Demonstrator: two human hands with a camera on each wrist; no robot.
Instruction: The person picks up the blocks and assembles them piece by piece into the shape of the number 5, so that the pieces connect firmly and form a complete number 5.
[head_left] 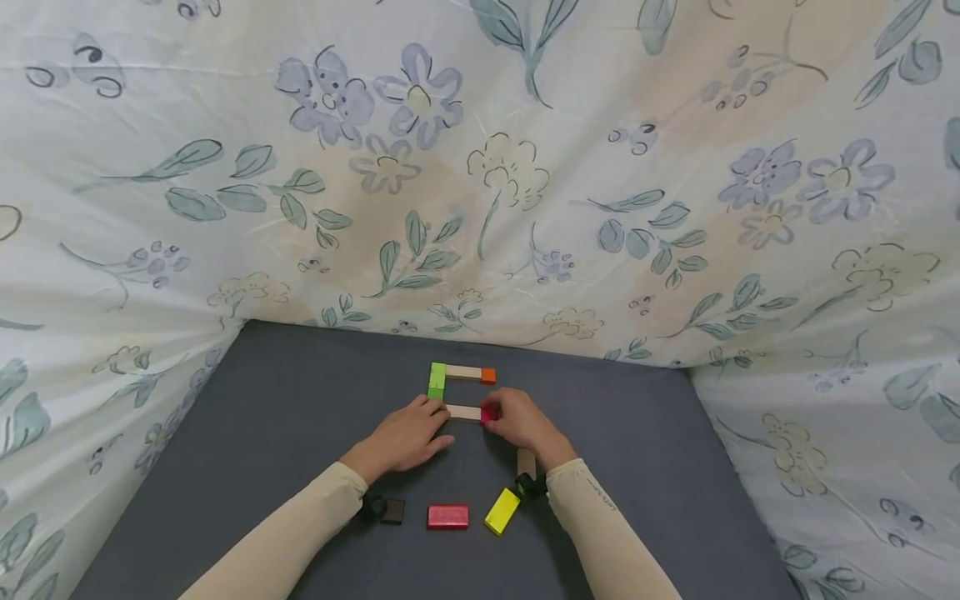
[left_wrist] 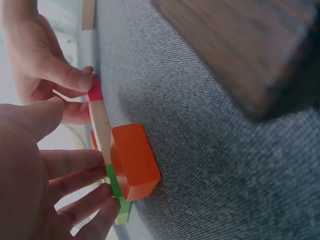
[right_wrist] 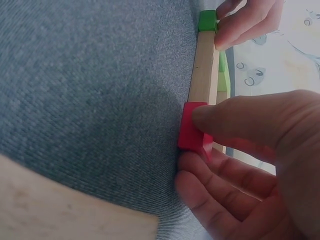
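Observation:
My right hand (head_left: 525, 423) pinches a pinkish-red block (right_wrist: 194, 127) between thumb and fingers, at the right end of a plain wooden block (right_wrist: 202, 67). My left hand (head_left: 405, 435) lies at the other end of this wooden block, fingers extended and thumb held apart. In the left wrist view its fingertips are right at a green block (left_wrist: 114, 182). Green blocks (head_left: 437, 379) run back from there to a second plain wooden block (head_left: 463, 372), which has an orange block (head_left: 488, 376) at its right end. Together the blocks form a shape with an opening on the right.
Nearer my body lie a dark brown block (head_left: 393, 511), a red block (head_left: 447, 517) and a yellow block (head_left: 502, 511). Another plain wooden block (head_left: 527, 463) lies by my right wrist. Floral cloth (head_left: 510, 208) hangs behind and beside the dark grey tabletop (head_left: 300, 400).

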